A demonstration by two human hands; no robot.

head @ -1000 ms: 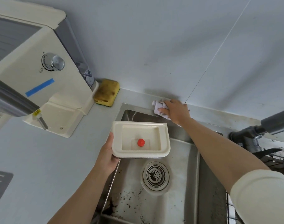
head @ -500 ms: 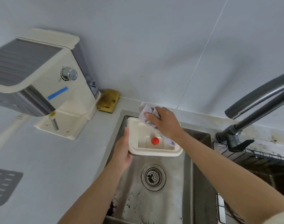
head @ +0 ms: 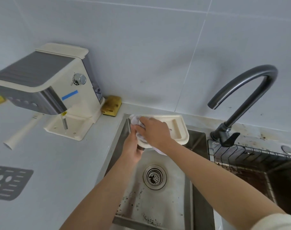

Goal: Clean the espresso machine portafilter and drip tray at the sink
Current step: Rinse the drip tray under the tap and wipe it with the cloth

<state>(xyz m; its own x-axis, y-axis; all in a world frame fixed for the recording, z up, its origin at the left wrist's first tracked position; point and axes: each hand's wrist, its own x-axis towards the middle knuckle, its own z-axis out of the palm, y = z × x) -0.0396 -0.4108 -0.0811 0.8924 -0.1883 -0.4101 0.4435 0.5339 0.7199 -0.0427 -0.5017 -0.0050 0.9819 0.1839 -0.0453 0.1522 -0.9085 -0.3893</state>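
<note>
1. Far left, on the counter: a dark slotted grate [head: 8, 182] lies flat. Beyond it lies a white handle [head: 22, 131]; we cannot tell whether it belongs to the portafilter.
2. The coffee machine [head: 46, 90] stands against the wall, with a yellow sponge [head: 111, 105] just beside its base.
3. The left hand [head: 133, 146] grips the near left corner of the drip tray [head: 178, 128] from beneath, fingers curled round the rim.
4. The tray is held over the back of the sink [head: 168, 206], tilted toward us.
5. The right hand [head: 154, 131] is closed on a crumpled pale cloth [head: 138, 123] and presses it into the tray's left end.
6. Dark grounds speckle the sink floor near the drain [head: 154, 176].
7. Right: the tap [head: 244, 90] arches over the sink; we see no water running.
8. Step in hand, as we judge it: wiping the inside of the tray.
9. The next move likely calls for sweeping the cloth toward the right end while the left hand braces against the push.
</note>
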